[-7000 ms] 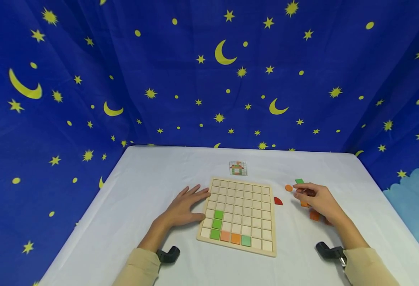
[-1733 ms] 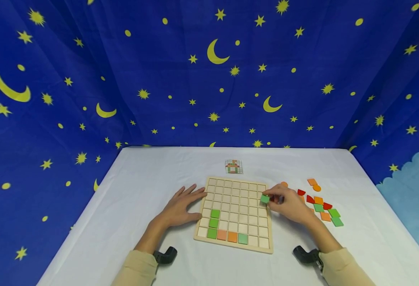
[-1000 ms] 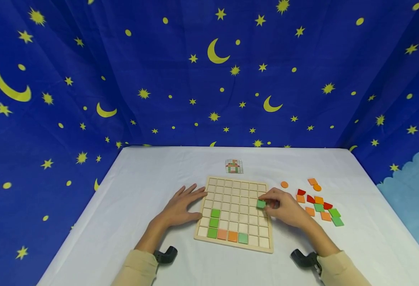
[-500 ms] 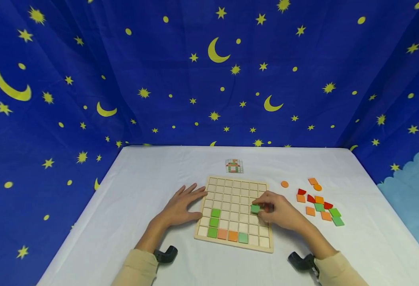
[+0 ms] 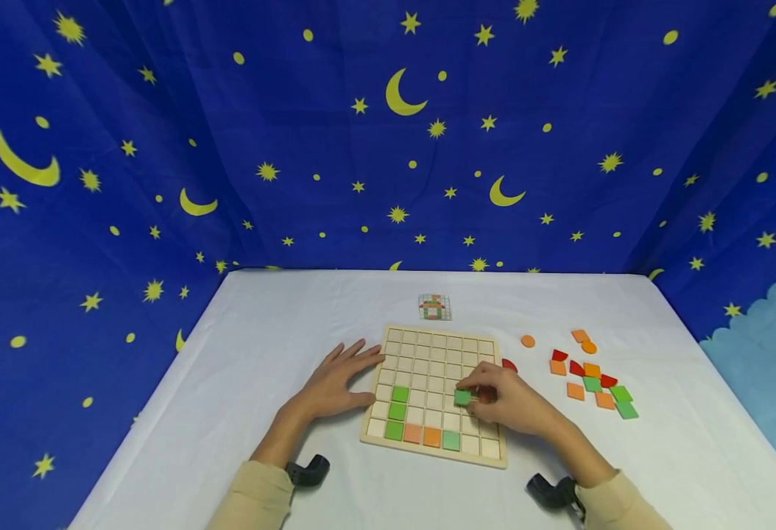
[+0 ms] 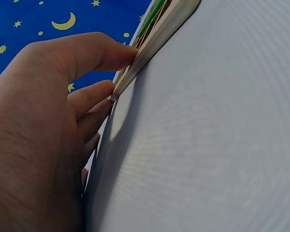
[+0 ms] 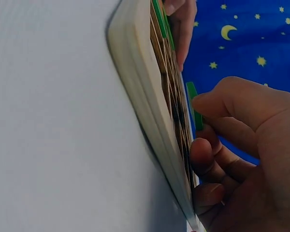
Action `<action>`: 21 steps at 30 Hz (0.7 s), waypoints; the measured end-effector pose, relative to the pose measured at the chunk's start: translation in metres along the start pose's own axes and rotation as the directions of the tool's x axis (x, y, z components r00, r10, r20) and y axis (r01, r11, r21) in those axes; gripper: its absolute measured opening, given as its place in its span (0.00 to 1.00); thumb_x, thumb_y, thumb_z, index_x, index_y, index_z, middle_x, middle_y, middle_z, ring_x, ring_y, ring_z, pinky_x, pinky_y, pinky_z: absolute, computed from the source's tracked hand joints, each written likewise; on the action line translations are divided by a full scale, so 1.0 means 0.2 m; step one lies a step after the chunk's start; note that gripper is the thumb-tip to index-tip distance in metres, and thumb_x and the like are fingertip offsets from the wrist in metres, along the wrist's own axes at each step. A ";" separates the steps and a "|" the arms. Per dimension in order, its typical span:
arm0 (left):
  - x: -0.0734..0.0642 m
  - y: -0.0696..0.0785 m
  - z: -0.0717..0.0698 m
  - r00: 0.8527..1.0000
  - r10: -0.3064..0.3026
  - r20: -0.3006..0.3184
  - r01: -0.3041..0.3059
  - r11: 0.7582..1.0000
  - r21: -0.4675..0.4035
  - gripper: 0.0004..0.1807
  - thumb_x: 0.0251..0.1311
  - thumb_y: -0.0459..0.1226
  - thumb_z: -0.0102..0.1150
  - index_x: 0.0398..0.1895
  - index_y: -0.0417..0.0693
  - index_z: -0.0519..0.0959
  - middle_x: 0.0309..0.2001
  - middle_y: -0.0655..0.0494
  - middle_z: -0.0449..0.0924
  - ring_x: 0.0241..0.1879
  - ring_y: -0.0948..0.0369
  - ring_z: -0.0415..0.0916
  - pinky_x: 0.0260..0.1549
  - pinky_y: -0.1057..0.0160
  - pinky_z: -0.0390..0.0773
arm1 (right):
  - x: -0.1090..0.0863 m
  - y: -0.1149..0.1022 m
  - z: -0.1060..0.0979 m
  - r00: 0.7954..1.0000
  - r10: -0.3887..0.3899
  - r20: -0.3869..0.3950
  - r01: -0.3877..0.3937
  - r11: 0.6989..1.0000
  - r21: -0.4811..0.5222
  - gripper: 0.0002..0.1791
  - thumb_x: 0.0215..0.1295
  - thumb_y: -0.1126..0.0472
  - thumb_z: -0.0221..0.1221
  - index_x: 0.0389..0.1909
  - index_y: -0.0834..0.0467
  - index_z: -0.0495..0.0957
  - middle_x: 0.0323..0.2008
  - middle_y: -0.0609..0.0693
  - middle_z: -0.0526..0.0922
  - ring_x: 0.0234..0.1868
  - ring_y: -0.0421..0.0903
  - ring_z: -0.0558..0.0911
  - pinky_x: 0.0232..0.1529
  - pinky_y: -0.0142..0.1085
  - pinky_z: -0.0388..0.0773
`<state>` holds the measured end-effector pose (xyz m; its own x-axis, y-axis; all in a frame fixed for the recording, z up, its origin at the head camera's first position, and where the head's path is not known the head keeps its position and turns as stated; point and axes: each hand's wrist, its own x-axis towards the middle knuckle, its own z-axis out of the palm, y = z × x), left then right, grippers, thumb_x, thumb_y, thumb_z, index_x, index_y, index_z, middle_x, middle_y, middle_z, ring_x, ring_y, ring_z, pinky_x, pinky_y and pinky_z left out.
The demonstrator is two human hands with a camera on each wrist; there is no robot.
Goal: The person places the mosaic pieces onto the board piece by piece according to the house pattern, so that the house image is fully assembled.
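Observation:
A wooden grid board lies on the white table. Three green square tiles stand in a column in its left part. A salmon, an orange and a pale green tile continue along the nearest row. My left hand rests at the board's left edge, fingers spread, thumb and fingertips touching the rim. Over the board's right half, my right hand pinches a green square tile between thumb and fingers. In the right wrist view this tile is tilted on edge, just above the grid.
Loose orange, red and green pieces are scattered right of the board. An orange disc lies nearer to it, and a red piece shows beside its right edge. Beyond the board lies a small pattern card. A starry blue curtain surrounds the table.
My right hand was over the loose pieces earlier. With the green tile pinched, it has moved left and nearer across the board. My left hand has stayed at the rim.

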<state>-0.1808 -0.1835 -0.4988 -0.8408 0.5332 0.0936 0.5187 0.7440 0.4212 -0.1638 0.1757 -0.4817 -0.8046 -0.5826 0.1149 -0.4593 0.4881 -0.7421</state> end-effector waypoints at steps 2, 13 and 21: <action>0.00 0.00 0.00 1.000 -0.002 -0.001 0.002 1.000 -0.001 0.40 0.52 0.55 0.62 0.71 0.63 0.65 0.72 0.68 0.56 0.73 0.59 0.43 0.70 0.52 0.39 | 0.00 -0.01 0.01 1.000 0.006 0.006 -0.007 1.000 0.007 0.18 0.55 0.64 0.67 0.47 0.49 0.83 0.36 0.41 0.78 0.34 0.42 0.75 0.31 0.31 0.75; 0.00 0.00 0.00 1.000 0.004 -0.004 -0.004 1.000 -0.005 0.40 0.52 0.55 0.62 0.71 0.61 0.65 0.72 0.67 0.56 0.73 0.58 0.44 0.70 0.51 0.40 | 0.00 -0.04 0.03 0.999 0.002 0.032 -0.002 1.000 0.011 0.17 0.55 0.64 0.67 0.47 0.49 0.84 0.36 0.43 0.79 0.32 0.42 0.74 0.29 0.31 0.74; 0.00 0.00 0.00 1.000 0.006 -0.011 -0.006 1.000 -0.005 0.40 0.52 0.55 0.62 0.71 0.62 0.65 0.72 0.67 0.56 0.73 0.58 0.44 0.70 0.51 0.40 | -0.01 -0.04 0.05 0.998 -0.045 0.038 0.045 0.999 -0.003 0.17 0.55 0.64 0.67 0.47 0.49 0.83 0.36 0.43 0.78 0.31 0.42 0.74 0.27 0.30 0.74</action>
<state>-0.1808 -0.1830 -0.4983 -0.8395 0.5330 0.1060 0.5228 0.7388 0.4254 -0.1555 0.1662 -0.4822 -0.7686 -0.6279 0.1229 -0.4961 0.4636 -0.7341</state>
